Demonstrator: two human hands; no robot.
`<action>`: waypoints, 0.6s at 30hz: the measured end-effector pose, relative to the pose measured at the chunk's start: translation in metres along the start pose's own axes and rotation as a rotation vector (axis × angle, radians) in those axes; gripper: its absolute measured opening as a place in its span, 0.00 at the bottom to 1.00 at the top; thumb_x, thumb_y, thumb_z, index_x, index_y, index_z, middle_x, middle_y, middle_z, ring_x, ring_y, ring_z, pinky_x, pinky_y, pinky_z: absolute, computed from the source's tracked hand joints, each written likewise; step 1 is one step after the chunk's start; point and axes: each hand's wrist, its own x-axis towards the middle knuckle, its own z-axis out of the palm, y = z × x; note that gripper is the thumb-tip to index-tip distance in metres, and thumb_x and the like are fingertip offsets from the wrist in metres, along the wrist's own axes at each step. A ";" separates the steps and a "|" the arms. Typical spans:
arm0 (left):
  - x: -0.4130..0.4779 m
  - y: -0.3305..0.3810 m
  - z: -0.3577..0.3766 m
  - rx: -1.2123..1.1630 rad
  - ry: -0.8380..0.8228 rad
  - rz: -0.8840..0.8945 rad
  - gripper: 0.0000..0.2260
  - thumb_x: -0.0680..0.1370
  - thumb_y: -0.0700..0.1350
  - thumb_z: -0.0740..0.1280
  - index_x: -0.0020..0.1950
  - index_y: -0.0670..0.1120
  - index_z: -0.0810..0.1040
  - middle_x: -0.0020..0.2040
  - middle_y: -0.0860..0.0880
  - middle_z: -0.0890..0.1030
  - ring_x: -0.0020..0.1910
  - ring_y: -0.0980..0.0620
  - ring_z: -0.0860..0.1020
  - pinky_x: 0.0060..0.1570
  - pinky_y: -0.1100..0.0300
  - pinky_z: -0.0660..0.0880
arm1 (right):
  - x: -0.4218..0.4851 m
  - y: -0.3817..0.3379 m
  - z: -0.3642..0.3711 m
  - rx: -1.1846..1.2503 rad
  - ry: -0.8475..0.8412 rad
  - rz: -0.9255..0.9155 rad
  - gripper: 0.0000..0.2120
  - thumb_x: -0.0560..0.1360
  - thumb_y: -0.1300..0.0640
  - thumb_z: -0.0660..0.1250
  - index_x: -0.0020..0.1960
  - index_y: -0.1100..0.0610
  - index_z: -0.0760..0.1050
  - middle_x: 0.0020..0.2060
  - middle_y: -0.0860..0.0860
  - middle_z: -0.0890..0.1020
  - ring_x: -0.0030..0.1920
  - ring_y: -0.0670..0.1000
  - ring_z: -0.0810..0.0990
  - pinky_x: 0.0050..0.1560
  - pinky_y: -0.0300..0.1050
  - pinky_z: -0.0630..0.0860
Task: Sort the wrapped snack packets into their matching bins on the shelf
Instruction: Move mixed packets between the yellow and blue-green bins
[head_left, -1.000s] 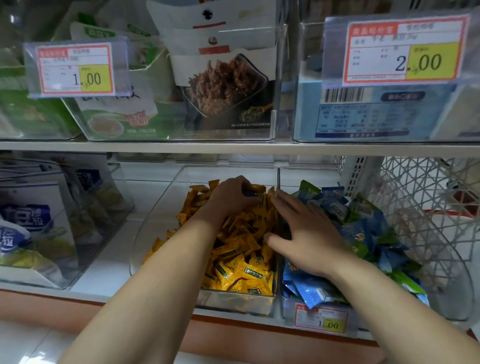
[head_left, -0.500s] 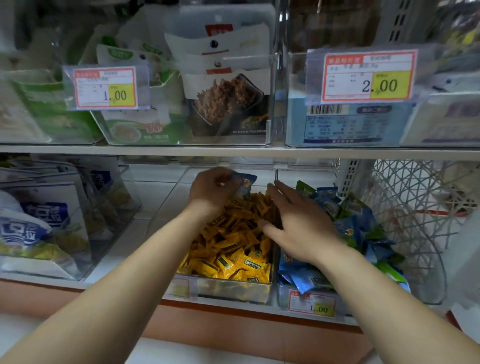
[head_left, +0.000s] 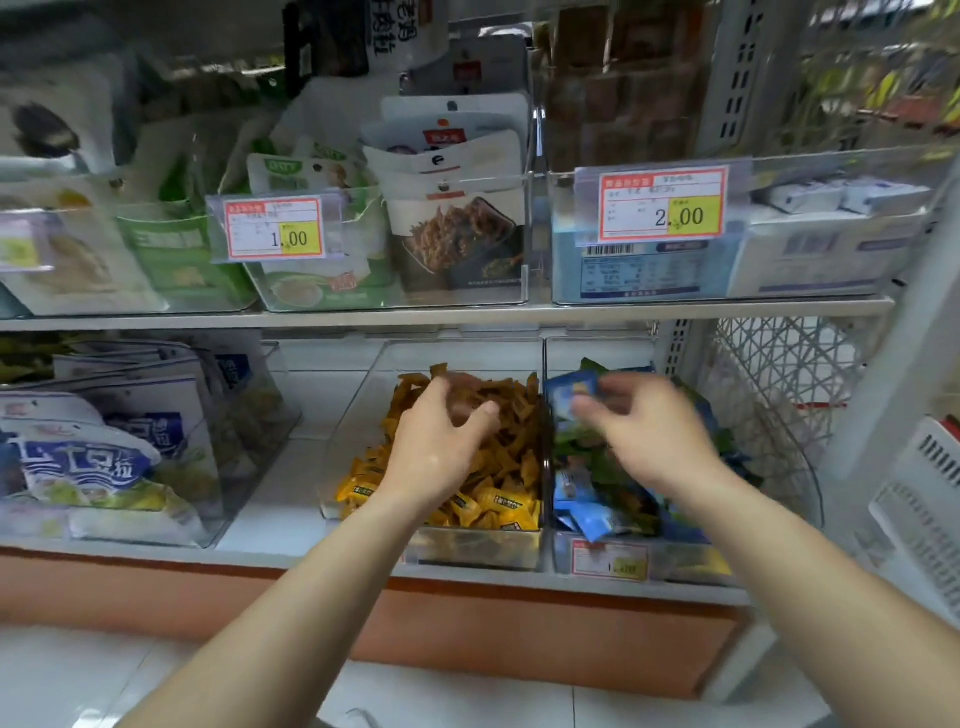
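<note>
Blue packet (head_left: 567, 399) at right fingers (head_left: 621, 388), blurred

Before you, the yellow packets (head_left: 493, 499) carry a small dark label with pale letters. Beside them, the blue packets (head_left: 587, 519) are mixed with green ones. Each price tag (head_left: 662, 210) has a red frame, a white ground and a yellow field. The basket (head_left: 769, 374) is white, in a lattice pattern. The band (head_left: 519, 623) below the shelf is orange-brown.
</note>
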 end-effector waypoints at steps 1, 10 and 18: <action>0.000 -0.008 -0.001 0.113 0.002 -0.017 0.13 0.78 0.54 0.68 0.61 0.54 0.75 0.48 0.56 0.84 0.49 0.58 0.81 0.47 0.58 0.77 | 0.005 0.008 -0.011 -0.206 0.091 -0.045 0.06 0.77 0.45 0.69 0.50 0.46 0.80 0.44 0.42 0.84 0.43 0.47 0.83 0.45 0.44 0.79; -0.003 -0.038 0.034 0.606 -0.172 0.149 0.21 0.78 0.60 0.61 0.69 0.56 0.72 0.65 0.51 0.77 0.63 0.49 0.75 0.59 0.52 0.75 | 0.026 0.057 -0.019 -0.795 -0.069 0.041 0.23 0.81 0.41 0.53 0.72 0.47 0.70 0.70 0.50 0.74 0.66 0.58 0.73 0.61 0.53 0.75; 0.021 -0.057 0.044 0.692 -0.522 0.229 0.22 0.79 0.61 0.62 0.73 0.58 0.69 0.75 0.54 0.68 0.72 0.49 0.66 0.66 0.48 0.70 | 0.029 0.034 0.032 -0.617 -0.161 -0.231 0.34 0.74 0.30 0.52 0.77 0.42 0.60 0.76 0.46 0.64 0.75 0.53 0.62 0.73 0.54 0.63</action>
